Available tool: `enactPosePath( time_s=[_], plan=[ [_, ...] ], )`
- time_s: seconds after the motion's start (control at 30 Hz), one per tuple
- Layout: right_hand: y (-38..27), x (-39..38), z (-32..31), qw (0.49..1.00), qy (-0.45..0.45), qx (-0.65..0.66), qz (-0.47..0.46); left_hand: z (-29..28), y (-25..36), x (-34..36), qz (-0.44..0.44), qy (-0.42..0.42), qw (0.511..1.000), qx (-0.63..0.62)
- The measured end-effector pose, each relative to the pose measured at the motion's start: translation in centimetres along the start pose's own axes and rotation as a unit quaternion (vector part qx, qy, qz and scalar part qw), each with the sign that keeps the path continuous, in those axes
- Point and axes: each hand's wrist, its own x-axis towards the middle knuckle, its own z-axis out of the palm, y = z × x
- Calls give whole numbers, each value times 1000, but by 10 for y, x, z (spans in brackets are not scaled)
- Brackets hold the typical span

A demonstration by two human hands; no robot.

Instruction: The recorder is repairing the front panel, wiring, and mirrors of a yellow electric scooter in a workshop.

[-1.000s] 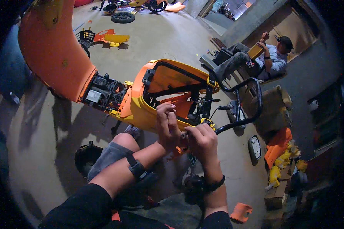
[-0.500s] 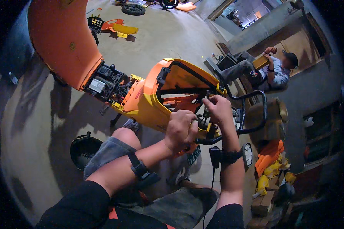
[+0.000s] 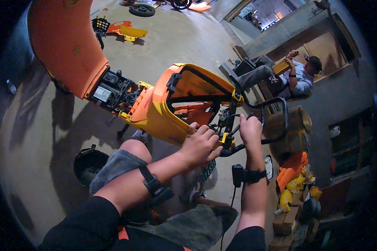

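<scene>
In front of me stands a partly stripped scooter body [image 3: 176, 119] in orange and yellow, its top opening uncovered and its inner frame showing. My left hand [image 3: 200, 145] lies with spread fingers on the yellow side panel's edge, near the rear corner, holding nothing visible. My right hand [image 3: 250, 127] is closed in a fist at the rear, beside the black tubular rack [image 3: 285, 119]. A thin dark length runs from that fist toward the opening; whether it is a cable or a tool I cannot tell. Dark metal parts and wires show inside the opening.
A black bucket-shaped part [image 3: 88, 165] sits on the floor at left. Yellow and orange panels [image 3: 132, 32] lie farther off near a loose wheel [image 3: 142, 10]. At right, a seated person [image 3: 299, 77] holds a yellow box-like thing, and cardboard boxes [image 3: 285, 221] stand below.
My right hand has drawn back from the opening toward the rack, nearer to me. The left hand has opened from a curl and come down onto the side panel's edge.
</scene>
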Motion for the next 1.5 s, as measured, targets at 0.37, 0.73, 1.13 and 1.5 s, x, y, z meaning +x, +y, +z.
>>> enactPosePath(
  time_s=[0.37,0.73,1.13,1.5],
  plan=[
    [11,-95,-31,945,152,280,-67,1,-2,-2,1,13,1000,2],
    [64,-123,30,629,55,773,59,8,-1,-1,8,30,999,12],
    [64,-126,62,711,57,700,20,1,-3,1,38,21,999,28],
    [61,-128,74,662,14,731,166,2,0,2,27,12,999,39]
  ],
)
